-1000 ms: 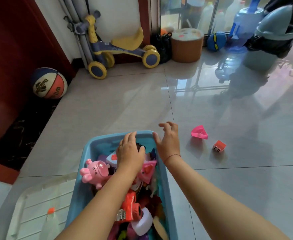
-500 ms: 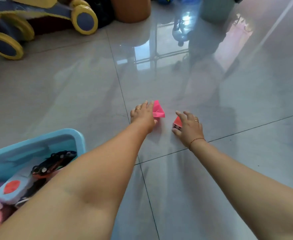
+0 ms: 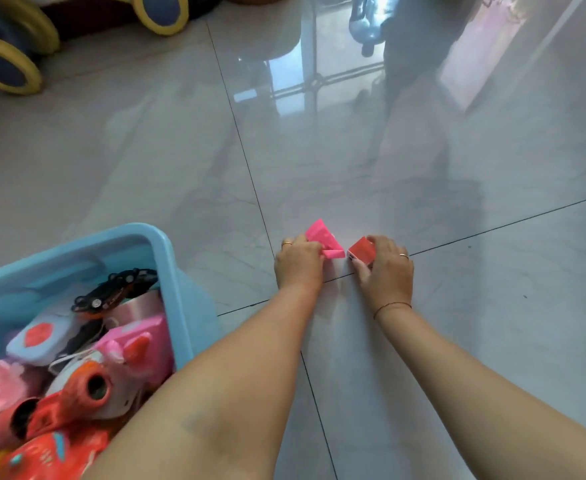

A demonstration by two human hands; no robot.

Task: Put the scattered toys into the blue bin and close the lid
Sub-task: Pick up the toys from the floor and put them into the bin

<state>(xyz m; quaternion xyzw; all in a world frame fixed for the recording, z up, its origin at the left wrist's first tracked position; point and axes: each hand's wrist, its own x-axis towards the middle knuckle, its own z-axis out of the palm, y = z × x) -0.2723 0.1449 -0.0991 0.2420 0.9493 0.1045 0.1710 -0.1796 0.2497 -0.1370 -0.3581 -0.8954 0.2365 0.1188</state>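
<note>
From the head view, the job looks well along: the blue bin [image 3: 166,258] at the lower left is already heaped with toys, among them a pink pig figure [image 3: 135,351], an orange-red plastic toy [image 3: 76,400], a pale case with a red patch [image 3: 40,336] and a black toy car [image 3: 114,289] near the far end. What seems to be left of the scatter lies on the tiled floor [image 3: 353,161] to the right of the bin, just beyond the crossing of the tile joints. The left hand [image 3: 298,265] has its fingers pinched on the near edge of a pink triangular toy [image 3: 322,239], and the right hand [image 3: 385,268] is cupped over a small red block [image 3: 362,251], thumb on its near side; whether either piece has left the floor I cannot tell. The two pieces sit just beside each other, almost touching. So both must still go into the bin, and the lid must still be put on. No lid shows anywhere here. The bin's near end runs off the bottom and left edges, so how full it is overall is unclear, and the left forearm covers its right corner. The wheeled ride-on toy [image 3: 10,60] at the top left is cut off, and the floor's reflections are blurry shapes.
</note>
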